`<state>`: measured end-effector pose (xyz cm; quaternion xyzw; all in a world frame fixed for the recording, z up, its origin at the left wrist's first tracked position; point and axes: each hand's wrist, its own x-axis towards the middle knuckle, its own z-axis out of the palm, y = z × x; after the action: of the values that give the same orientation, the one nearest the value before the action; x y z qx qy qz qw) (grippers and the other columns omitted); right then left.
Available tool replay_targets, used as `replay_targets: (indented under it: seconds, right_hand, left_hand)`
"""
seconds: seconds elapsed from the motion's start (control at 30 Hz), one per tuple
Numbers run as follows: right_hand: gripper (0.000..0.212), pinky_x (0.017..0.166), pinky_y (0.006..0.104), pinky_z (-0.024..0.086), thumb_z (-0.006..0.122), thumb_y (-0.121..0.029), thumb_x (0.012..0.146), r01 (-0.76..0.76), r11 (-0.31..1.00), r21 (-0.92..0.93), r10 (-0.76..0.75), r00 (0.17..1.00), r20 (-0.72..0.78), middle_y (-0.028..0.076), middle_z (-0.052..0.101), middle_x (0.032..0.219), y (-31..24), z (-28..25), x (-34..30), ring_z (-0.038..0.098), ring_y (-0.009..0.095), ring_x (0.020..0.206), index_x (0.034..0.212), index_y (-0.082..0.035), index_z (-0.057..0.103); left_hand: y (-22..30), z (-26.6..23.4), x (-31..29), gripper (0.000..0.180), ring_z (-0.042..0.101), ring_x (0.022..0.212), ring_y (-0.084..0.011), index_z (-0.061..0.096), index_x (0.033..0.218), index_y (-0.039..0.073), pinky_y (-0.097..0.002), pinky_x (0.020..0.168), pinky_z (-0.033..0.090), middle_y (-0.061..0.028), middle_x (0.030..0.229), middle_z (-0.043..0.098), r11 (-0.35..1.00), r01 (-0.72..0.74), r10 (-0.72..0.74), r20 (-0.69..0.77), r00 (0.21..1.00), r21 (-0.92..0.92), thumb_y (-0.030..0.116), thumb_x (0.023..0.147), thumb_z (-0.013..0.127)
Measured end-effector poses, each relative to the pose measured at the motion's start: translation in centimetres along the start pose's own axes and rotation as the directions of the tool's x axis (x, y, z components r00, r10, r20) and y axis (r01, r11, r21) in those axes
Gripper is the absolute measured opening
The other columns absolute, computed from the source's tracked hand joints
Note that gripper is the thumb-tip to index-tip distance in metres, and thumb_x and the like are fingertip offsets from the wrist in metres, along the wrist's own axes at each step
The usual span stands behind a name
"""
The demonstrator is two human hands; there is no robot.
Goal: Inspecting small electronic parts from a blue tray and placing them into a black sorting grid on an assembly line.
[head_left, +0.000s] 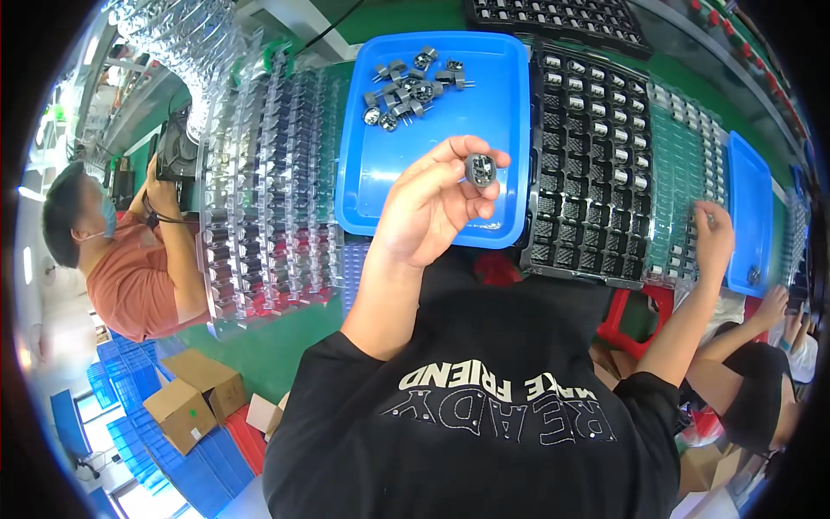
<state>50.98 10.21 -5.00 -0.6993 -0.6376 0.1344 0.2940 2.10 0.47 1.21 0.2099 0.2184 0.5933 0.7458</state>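
My left hand (pixel 441 199) is raised over the near part of a blue tray (pixel 514 130). Between its thumb and fingers it grips a small dark grey oval plug part (pixel 481 170), its open face with inner components turned up. Several similar grey plug parts (pixel 406 93), some with metal pins showing, lie heaped in the tray's far left portion. Out to the right, my right hand (pixel 714 235) reaches to a clear blister tray (pixel 679 164) with rows of small pale parts. Its fingers are bent together at the tray; whatever they pinch is too small to make out.
A black compartment tray (pixel 588 199), partly filled with white-topped parts, stands right of the blue tray. Stacked clear blister trays (pixel 272 190) stand on the left. Another blue tray (pixel 750 208) lies far right. A co-worker in an orange shirt (pixel 138 285) is at left; others sit at right.
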Motion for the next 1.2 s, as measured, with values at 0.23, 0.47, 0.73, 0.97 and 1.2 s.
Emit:
replay_targets:
  seconds: [0.23, 0.47, 0.73, 0.97, 1.2]
  right_hand:
    - [0.012, 0.073, 0.0294, 0.052, 0.067, -0.011, 0.093, 0.369, 0.849, -0.377, -0.4, 0.916, -0.005, 0.009, 0.07, 0.102, -0.7, -0.7, 0.2, 0.065, 0.019, 0.079, 0.102, -0.006, 0.073]
    - [0.019, 0.072, 0.0281, 0.056, 0.061, -0.01, 0.101, 0.047, 0.638, 0.769, -0.108, 0.994, 0.029, 0.011, 0.071, 0.102, -19.2, 3.4, -7.0, 0.065, 0.012, 0.076, 0.114, 0.002, 0.067]
    - [0.03, 0.068, 0.0268, 0.058, 0.082, 0.003, 0.077, 0.532, 0.55, 0.644, -0.552, 0.81, -0.198, 0.014, 0.073, 0.097, -28.8, 3.8, -10.1, 0.071, 0.019, 0.083, 0.106, 0.0, 0.075]
    - [0.032, 0.066, 0.0275, 0.056, 0.086, -0.007, 0.075, 0.633, 0.536, 0.558, -0.624, 0.743, -0.244, 0.013, 0.072, 0.093, -28.9, 4.0, -9.9, 0.068, 0.018, 0.079, 0.104, -0.001, 0.076]
    - [0.03, 0.066, 0.028, 0.056, 0.085, -0.008, 0.076, 0.617, 0.561, 0.552, -0.601, 0.762, -0.242, 0.011, 0.071, 0.091, -29.1, 4.2, -10.4, 0.068, 0.02, 0.078, 0.104, -0.003, 0.076]
  left_hand:
    - [-0.3, 0.6, -0.1, 0.038, 0.065, 0.096, -0.0234, 0.053, 0.133, 0.0, -0.0329, 0.079, 0.057, -0.0186, 0.125, 0.061, 0.993, -0.013, 0.005, 0.063, 0.998, 0.117, 0.019, 0.101, 0.061]
    - [-1.8, 3.1, -0.3, 0.038, 0.065, 0.098, -0.0154, 0.057, 0.131, -0.002, -0.0299, 0.082, 0.056, -0.0151, 0.124, 0.063, 0.916, -0.177, 0.14, 0.127, 0.982, 0.36, 0.019, 0.1, 0.064]
    - [-2.9, 5.1, -0.7, 0.04, 0.064, 0.109, -0.0191, 0.057, 0.13, -0.005, -0.0325, 0.091, 0.055, -0.0161, 0.123, 0.065, 0.903, -0.242, 0.219, 0.106, 0.97, 0.355, 0.017, 0.099, 0.066]
    - [-2.4, 5.2, -0.9, 0.037, 0.063, 0.114, -0.0221, 0.059, 0.128, -0.006, -0.0362, 0.101, 0.05, -0.0166, 0.122, 0.066, 0.866, -0.316, 0.284, 0.139, 0.949, 0.387, 0.016, 0.098, 0.067]
    - [-2.1, 4.9, -1.4, 0.038, 0.065, 0.111, -0.0227, 0.06, 0.126, -0.007, -0.036, 0.098, 0.052, -0.0169, 0.121, 0.067, 0.879, -0.271, 0.246, 0.115, 0.963, 0.392, 0.016, 0.097, 0.069]
